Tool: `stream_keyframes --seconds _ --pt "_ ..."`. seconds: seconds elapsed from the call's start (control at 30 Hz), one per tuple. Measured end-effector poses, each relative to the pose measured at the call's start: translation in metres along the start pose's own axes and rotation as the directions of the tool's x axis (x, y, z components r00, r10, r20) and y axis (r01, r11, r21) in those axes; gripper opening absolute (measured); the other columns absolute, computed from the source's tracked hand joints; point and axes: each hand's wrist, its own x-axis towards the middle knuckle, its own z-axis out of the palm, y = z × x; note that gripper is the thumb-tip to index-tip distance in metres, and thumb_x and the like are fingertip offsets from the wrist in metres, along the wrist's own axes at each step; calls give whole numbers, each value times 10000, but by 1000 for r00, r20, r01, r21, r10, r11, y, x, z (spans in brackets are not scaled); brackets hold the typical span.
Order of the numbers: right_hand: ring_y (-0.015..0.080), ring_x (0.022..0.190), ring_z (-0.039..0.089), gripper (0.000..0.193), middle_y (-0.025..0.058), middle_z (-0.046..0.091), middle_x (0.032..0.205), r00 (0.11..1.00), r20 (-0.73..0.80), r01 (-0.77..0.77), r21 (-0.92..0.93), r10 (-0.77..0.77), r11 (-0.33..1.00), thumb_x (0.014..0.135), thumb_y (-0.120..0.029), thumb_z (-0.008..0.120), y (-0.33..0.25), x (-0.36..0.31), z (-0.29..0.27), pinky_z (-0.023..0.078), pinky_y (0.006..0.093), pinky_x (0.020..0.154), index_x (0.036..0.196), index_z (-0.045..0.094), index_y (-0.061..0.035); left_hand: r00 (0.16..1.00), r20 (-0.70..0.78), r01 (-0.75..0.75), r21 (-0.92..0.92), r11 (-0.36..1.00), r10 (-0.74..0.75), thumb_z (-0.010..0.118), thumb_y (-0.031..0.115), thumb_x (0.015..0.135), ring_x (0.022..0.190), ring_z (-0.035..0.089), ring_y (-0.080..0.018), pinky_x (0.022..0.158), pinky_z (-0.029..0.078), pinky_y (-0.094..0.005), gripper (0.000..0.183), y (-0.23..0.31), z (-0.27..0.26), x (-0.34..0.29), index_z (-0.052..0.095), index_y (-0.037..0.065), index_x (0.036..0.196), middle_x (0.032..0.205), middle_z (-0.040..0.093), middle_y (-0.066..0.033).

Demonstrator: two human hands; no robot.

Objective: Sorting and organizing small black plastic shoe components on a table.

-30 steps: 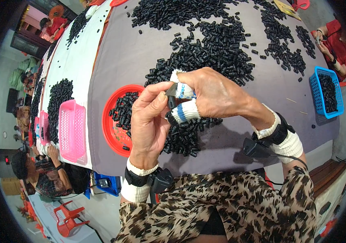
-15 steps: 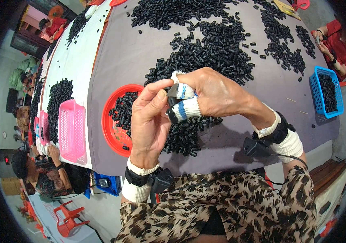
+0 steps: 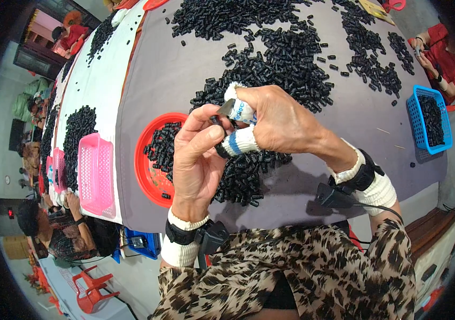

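Observation:
Over the near middle of the table, my two hands meet. My left hand (image 3: 200, 152) pinches a small black plastic part (image 3: 216, 120) between thumb and forefinger, mostly hidden by the fingers. My right hand (image 3: 289, 121) is closed on a small knife blade (image 3: 227, 108), its tip close to the part; whether they touch I cannot tell. White knit finger covers with blue marks (image 3: 243, 141) wrap the right thumb and forefinger. Beneath and beyond the hands spreads a heap of short black cylindrical parts (image 3: 286, 64). Beside my left hand sits a red basin (image 3: 141, 178) holding more of them.
A grey cloth (image 3: 153, 64) covers the table. To the left stands a pink basket (image 3: 95, 176) on a white-covered table. A blue basket (image 3: 416, 114) with black parts is at the right, near a co-worker in red (image 3: 443, 64). Another person (image 3: 59, 229) sits at the left.
My right hand has turned slightly and shifted a little, so the blade shows at a different angle. The left fingers have shifted around the black part, which is now more hidden.

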Motion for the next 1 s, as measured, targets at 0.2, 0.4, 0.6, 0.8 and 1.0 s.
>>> stream_keyframes --seconds 0.2,0.4,0.6,0.8,1.0 --pt "249 593 590 329 150 600 660 1000 -18 -1 -27 1 1000 649 -255 717 -1 -1 1 453 333 579 748 564 19 999 -36 15 41 999 -14 514 57 847 890 575 -138 809 485 -268 282 1 1 1 478 -43 1108 976 576 -113" --pt "257 586 584 333 149 589 647 1000 -10 -7 -18 7 1000 656 -271 707 4 0 3 447 346 572 744 561 15 998 -65 -7 18 1000 8 522 97 878 859 593 -155 800 486 -296 247 -1 1 -2 539 -32 1088 928 613 -102" --pt "292 555 555 339 156 556 614 998 27 56 -84 -54 995 662 -275 687 4 0 3 419 368 537 718 540 25 999 -45 -2 21 1000 3 517 85 880 879 605 -175 804 502 -317 258 -3 0 -4 529 -35 1108 982 608 -116" --pt "310 539 544 326 163 551 604 995 74 82 -132 -73 988 674 -256 673 4 2 2 404 380 518 708 529 35 999 -45 -4 19 1000 5 522 80 876 883 608 -181 802 507 -323 251 -2 -2 -5 532 -34 1099 994 606 -117" --pt "309 537 548 323 161 549 597 992 78 111 -142 -101 984 677 -249 672 3 2 2 411 378 523 715 526 36 999 -49 -7 30 1000 8 530 74 870 882 606 -176 797 508 -317 244 -3 -2 -4 539 -34 1089 988 607 -112"
